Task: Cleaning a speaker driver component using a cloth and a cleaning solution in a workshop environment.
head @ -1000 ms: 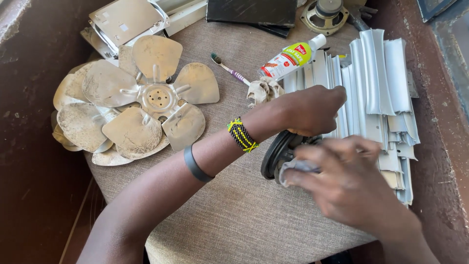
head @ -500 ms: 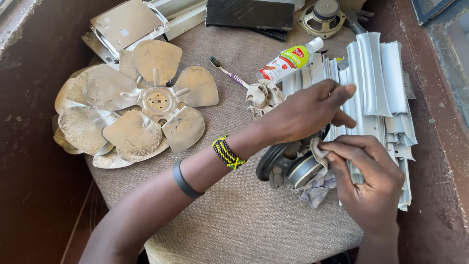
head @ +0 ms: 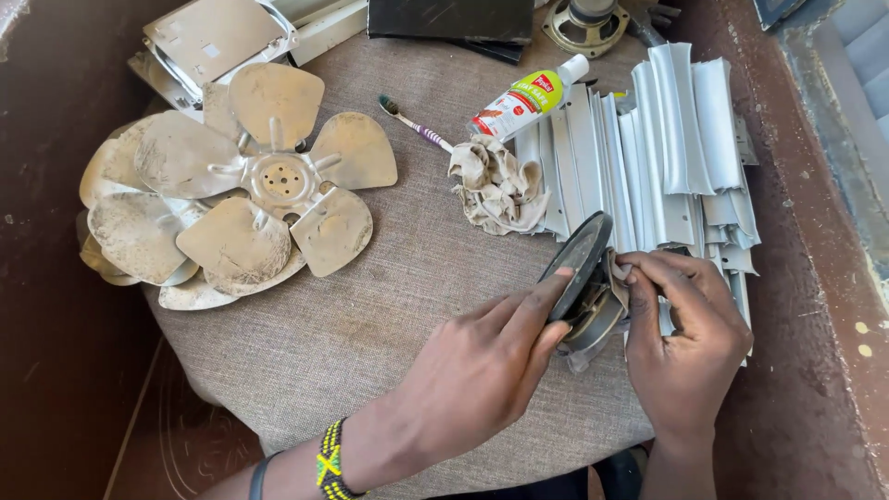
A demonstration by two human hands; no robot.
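My left hand [head: 482, 366] grips a round dark disc-shaped part [head: 579, 268] held on edge above the cloth-covered seat [head: 389, 315]. My right hand [head: 681, 338] presses a small grey rag [head: 613, 278] against the part's metal back. A crumpled dirty cloth [head: 497, 185] lies just beyond the part, beside a toothbrush [head: 414, 123] and a small white squeeze bottle with a green label [head: 523, 97]. My left wrist wears a beaded band and a dark band.
Dusty metal fan blades [head: 241, 194] are stacked at the left. A pile of grey slats [head: 667, 139] lies at the right. A metal panel [head: 218, 37], a dark flat box [head: 454, 18] and a round motor part [head: 583, 23] sit at the far edge.
My left hand pulled back from over the slats to my side of the disc part, uncovering the crumpled cloth. The part now stands on edge and my right hand wipes its back.
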